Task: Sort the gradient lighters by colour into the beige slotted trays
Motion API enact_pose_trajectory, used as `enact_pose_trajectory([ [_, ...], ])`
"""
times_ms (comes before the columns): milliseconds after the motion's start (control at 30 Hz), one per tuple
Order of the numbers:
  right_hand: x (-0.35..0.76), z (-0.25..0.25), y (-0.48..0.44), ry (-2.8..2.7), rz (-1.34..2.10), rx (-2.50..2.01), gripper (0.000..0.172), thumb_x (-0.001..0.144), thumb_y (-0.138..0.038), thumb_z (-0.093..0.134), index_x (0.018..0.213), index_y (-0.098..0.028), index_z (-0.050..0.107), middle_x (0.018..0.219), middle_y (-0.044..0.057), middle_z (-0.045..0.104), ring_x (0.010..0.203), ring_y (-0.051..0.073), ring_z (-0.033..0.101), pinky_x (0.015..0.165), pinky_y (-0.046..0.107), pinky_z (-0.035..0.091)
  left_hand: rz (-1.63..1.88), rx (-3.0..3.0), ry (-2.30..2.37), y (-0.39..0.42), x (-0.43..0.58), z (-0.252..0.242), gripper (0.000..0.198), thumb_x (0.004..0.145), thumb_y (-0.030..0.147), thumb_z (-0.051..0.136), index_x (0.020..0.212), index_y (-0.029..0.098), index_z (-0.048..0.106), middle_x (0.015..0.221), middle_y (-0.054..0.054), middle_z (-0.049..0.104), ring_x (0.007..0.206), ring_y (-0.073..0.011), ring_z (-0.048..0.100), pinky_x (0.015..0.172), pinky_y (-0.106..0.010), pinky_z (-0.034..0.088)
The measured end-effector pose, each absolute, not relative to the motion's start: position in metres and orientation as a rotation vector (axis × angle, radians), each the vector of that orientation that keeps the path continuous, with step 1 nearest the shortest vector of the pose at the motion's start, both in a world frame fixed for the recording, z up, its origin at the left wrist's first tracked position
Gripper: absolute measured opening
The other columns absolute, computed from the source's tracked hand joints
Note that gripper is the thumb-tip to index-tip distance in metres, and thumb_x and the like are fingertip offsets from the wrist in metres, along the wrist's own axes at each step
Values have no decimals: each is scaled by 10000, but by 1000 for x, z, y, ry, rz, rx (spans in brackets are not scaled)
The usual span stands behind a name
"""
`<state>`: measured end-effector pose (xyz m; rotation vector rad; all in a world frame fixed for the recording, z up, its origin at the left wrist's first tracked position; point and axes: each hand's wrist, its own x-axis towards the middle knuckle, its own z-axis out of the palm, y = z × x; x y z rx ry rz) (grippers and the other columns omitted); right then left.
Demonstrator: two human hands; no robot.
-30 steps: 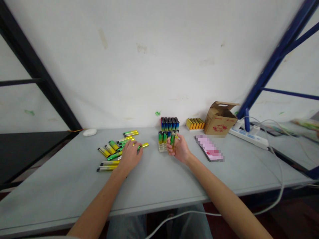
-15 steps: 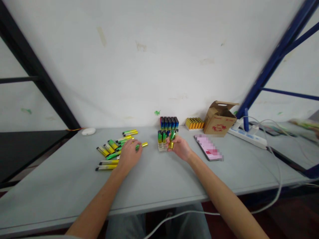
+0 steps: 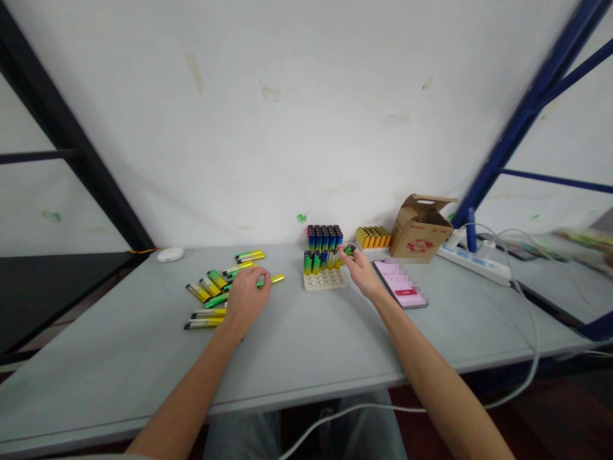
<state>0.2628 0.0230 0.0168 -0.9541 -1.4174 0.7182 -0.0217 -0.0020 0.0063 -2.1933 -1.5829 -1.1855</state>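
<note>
My left hand (image 3: 249, 294) is over a loose spread of green and yellow lighters (image 3: 216, 278), its fingers curled closed around the green end of one lighter (image 3: 276, 278). That lighter's yellow end sticks out to the right. At the right end of a white slotted tray (image 3: 325, 281), my right hand (image 3: 360, 271) is closed on a green lighter (image 3: 350, 249), partly hidden by the fingers. Green, blue and yellow lighters (image 3: 316, 262) stand upright along the tray's back; its front slots show bare.
Behind the tray stands a block of dark-topped lighters (image 3: 325, 237), with yellow lighters (image 3: 374, 237) to its right. An open cardboard box (image 3: 421, 233), a phone (image 3: 400, 284) and a power strip (image 3: 474, 263) are on the right. A white case (image 3: 170, 254) lies back left.
My right hand has moved right and slightly back with its lighter, uncovering the tray's front slots. My left hand has shifted only slightly, its fingers curling closer at the same lighter.
</note>
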Motion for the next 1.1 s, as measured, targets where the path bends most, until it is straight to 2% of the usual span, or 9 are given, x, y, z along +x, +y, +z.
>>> enact_pose_trajectory([
  [133,261,18,20,-1571,477,-990,258,838,-405,591,908,-183,702,935,74,650,921,210,583,818,348,458,-1172,-2206,-1572,-1,-22,6,251,869,288,436,776,178,642,840,-91,697,875,-260,630,867,-405,495],
  [300,256,17,15,-1682,499,-988,240,806,-346,638,971,-195,725,975,78,686,841,187,614,678,292,473,-1148,-2239,-1571,-1,-20,6,248,870,280,439,795,170,648,863,-96,698,903,-262,625,884,-407,488],
  [400,252,10,18,-1660,515,-1017,251,773,-321,667,985,-196,718,1001,72,707,795,179,625,690,304,487,-1115,-2258,-1567,-1,-21,5,250,872,272,436,807,166,653,873,-101,696,911,-264,621,893,-410,484],
  [500,249,3,22,-1627,513,-1084,281,747,-301,673,1002,-186,703,937,62,715,753,182,625,697,323,495,-1055,-2265,-1595,0,-23,2,236,859,263,451,836,161,662,893,-107,692,925,-271,615,910,-421,476],
  [633,247,0,23,-1572,537,-1099,333,711,-280,675,1031,-190,652,928,57,710,835,210,653,728,342,514,-966,-2246,-1652,2,-25,-4,239,832,271,490,918,142,672,963,-131,685,981,-295,601,941,-443,460],
  [767,246,0,21,-1557,548,-1082,275,707,-302,671,951,-190,617,947,62,699,818,205,655,732,348,529,-973,-2224,-1650,4,-27,-8,254,833,280,490,957,145,665,1000,-133,675,1006,-297,586,949,-448,455],
  [933,245,-3,23,-1589,458,-1101,271,719,-333,667,936,-174,629,869,64,683,761,201,638,695,339,526,-960,-2182,-1653,4,-28,-11,238,827,290,505,950,161,663,1016,-131,664,1010,-292,575,947,-448,453],
  [1000,244,-5,24,-1603,400,-1117,307,735,-330,659,998,-175,632,871,64,682,764,203,639,704,346,526,-936,-2171,-1660,4,-29,-13,241,823,288,515,961,159,663,1035,-141,657,1020,-294,570,948,-453,451],
  [1100,241,-7,24,-1588,364,-1152,449,755,-309,654,1175,-182,560,874,54,684,768,206,654,700,349,527,-925,-2160,-1663,5,-29,-17,247,814,287,525,974,160,664,1064,-154,650,1050,-307,558,944,-472,448],
])
